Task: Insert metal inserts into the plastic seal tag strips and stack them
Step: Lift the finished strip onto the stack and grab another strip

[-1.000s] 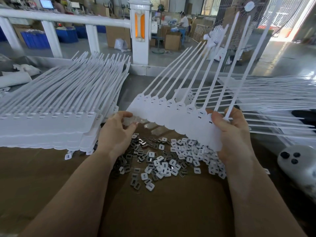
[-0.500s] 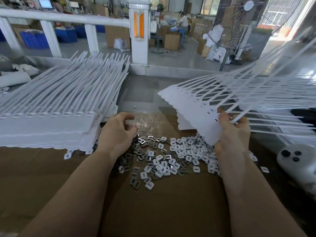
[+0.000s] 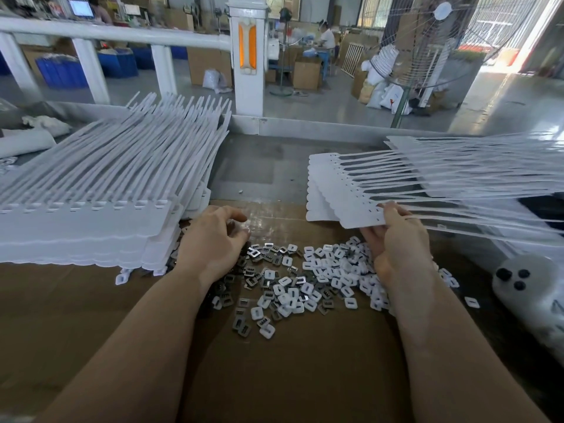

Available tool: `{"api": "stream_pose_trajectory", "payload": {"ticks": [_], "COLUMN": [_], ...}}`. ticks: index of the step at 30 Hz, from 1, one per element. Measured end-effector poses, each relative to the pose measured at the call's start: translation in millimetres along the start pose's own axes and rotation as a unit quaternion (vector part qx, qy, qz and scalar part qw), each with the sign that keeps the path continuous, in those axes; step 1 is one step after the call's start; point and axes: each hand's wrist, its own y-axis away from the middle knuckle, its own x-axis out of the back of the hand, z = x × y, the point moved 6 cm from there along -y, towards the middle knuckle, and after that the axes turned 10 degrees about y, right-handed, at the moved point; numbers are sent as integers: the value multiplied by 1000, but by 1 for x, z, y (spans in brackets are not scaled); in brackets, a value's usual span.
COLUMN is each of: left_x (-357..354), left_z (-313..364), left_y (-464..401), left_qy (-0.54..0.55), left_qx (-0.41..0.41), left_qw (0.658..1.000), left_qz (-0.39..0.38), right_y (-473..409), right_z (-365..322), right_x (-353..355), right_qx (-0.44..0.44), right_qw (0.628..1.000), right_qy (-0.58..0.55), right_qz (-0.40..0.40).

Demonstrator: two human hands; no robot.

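My right hand (image 3: pixel 396 239) pinches the near corner of a white seal tag strip (image 3: pixel 345 190), whose tails fan out to the right above another strip stack (image 3: pixel 457 148). A pile of small metal inserts and white caps (image 3: pixel 305 279) lies on the brown cardboard (image 3: pixel 290 361) between my arms. My left hand (image 3: pixel 213 239) hovers at the pile's left edge with fingers curled; whether it holds an insert is hidden. A tall stack of tag strips (image 3: pixel 91 221) sits to the left.
A white fan base with black knobs (image 3: pixel 528 288) stands at the right edge. A white railing and post (image 3: pixel 247 56) run behind the bench. Beyond it are a standing fan (image 3: pixel 427 41), boxes and a seated person far off.
My right hand swung the tag strip from upright in front of me down to the right onto the right stack. My left hand let go of it and dropped to the inserts.
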Motion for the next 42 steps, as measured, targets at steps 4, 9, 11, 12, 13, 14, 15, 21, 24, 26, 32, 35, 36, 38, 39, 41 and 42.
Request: {"api": "stream_pose_trajectory", "payload": {"ticks": [4, 9, 11, 12, 13, 14, 15, 21, 24, 26, 32, 35, 36, 38, 39, 41, 42], "left_x": [0, 1, 1, 1, 1, 1, 1, 2, 3, 4, 9, 9, 8, 5, 3, -2, -4], "left_z": [1, 2, 2, 2, 3, 3, 3, 9, 14, 18, 26, 21, 18, 13, 12, 12, 12], "left_y": [0, 1, 1, 1, 1, 1, 1, 3, 5, 6, 6, 4, 3, 2, 1, 1, 1], "left_qy": [-1, 8, 17, 22, 27, 31, 35, 42, 53, 57, 162, 341, 401, 481, 510, 558, 577], "left_qx": [-5, -7, -6, -5, -4, -2, -1, -15, -36, -58, -83, -26, 4, 50, 67, 98, 115], "left_qw": [1000, 1000, 1000, 1000, 1000, 1000, 999, 999, 998, 997, 981, 936, 913, 872, 855, 820, 804], "left_qz": [-3, -4, -2, -1, 0, 2, 3, 4, 1, 4, 65, 78, 76, 71, 72, 81, 85], "right_y": [5, 2, 3, 4, 5, 6, 7, 14, 15, 16, 35, 48, 53, 66, 72, 84, 88], "right_z": [-3, -8, -9, -10, -11, -13, -14, -20, -20, -21, -24, -17, -16, -12, -10, -2, 2], "right_x": [-7, 2, 5, 6, 7, 7, 8, 5, 4, 2, -19, -33, -38, -48, -53, -63, -67], "right_qx": [23, 130, 160, 175, 189, 201, 211, 267, 282, 303, 411, 457, 478, 519, 533, 540, 533], "right_qw": [997, 966, 948, 940, 932, 923, 914, 868, 855, 841, 788, 752, 736, 711, 703, 695, 692], "right_qy": [50, 223, 274, 293, 309, 327, 348, 416, 432, 446, 459, 472, 472, 460, 448, 424, 419], "right_qz": [-58, -29, -21, -19, -14, -5, 4, 45, 47, 43, -6, -65, -79, -117, -147, -215, -246]}}
